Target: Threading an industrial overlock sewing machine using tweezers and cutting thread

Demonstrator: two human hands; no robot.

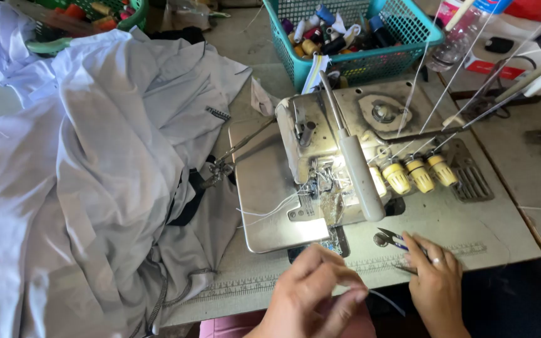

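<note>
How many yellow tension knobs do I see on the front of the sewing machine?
3, in a row on the machine's right front: the left knob, the middle knob and the right knob. A fourth may be hidden behind the white lamp tube.

**Bare hands, one ring, a flash of pink**

Here come both hands at the near edge of the view. The left hand [311, 294] is bare all the way down: no glove, no ring showing, no sleeve as far as the picture reaches. Over to the right hand [434, 285], also ungloved, and there it is, a slim pale ring [436, 261] on one finger, a small glint of metal. The wrist below it is bare too, no watch, no cuff. Down at the very bottom, between the two forearms, a strip of pink clothing [233, 325] peeks in, plain, with no pattern to make out.
</note>
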